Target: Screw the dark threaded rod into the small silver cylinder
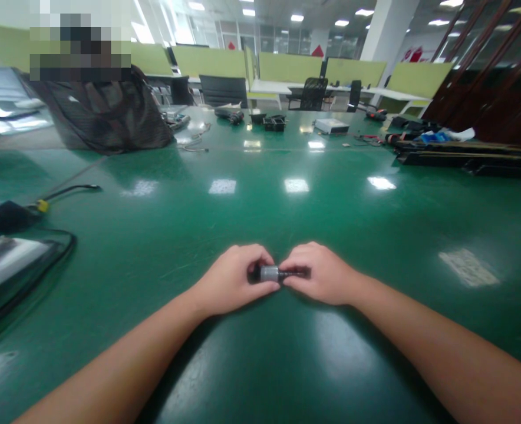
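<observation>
A small dark cylindrical object with a silver-grey band lies sideways between my hands, low over the green tabletop. Its left, dark end sits inside the curled fingers and thumb of my left hand. From its right side a thin dark shaft runs into the grasp of my right hand, whose fingertips and thumb pinch near the joint. The fingertips of both hands almost meet. What exactly the object is cannot be made out.
At the left edge lie a black cable and a dark device with a yellow part. A person in dark clothing is at the back left. Farther back stand a white box and, at right, long black pieces.
</observation>
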Tool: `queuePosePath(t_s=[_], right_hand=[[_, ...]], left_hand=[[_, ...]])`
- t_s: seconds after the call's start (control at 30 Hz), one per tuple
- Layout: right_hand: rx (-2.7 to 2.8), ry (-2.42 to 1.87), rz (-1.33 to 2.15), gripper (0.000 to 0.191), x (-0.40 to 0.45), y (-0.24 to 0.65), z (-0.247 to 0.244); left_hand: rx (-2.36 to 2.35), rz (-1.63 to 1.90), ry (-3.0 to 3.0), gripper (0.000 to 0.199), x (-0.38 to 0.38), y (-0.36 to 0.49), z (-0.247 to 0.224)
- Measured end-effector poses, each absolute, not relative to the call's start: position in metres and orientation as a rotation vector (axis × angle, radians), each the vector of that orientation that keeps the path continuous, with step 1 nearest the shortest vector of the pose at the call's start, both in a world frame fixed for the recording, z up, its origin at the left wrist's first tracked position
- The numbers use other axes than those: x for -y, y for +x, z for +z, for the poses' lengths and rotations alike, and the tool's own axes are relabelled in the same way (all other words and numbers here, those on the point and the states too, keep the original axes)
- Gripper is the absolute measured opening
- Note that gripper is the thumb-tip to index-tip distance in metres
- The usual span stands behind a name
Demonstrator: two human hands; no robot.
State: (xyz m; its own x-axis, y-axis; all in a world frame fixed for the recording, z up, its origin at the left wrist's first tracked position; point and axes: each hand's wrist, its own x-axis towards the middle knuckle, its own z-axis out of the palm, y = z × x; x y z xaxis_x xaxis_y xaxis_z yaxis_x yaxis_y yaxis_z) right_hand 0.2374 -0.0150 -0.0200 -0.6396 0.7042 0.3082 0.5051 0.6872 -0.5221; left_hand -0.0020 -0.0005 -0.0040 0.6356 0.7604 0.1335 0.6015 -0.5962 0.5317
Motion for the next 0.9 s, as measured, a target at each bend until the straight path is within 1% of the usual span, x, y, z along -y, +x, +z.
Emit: queuePosePath(t_s=[0.33,0.9], right_hand=[[2.400,-0.921,0.495,0.009,0.0147,0.2374,-0.0225],[2.370,-0.924,0.518,0.005,0.0164,0.2398,-0.0193]], left_hand=[[-1.020,0.471,2.435,0.026,-0.0020,-0.0036,-0.0045],[-1.018,0.471,2.414,0.025,-0.0007,-0.0040,-0.0041]])
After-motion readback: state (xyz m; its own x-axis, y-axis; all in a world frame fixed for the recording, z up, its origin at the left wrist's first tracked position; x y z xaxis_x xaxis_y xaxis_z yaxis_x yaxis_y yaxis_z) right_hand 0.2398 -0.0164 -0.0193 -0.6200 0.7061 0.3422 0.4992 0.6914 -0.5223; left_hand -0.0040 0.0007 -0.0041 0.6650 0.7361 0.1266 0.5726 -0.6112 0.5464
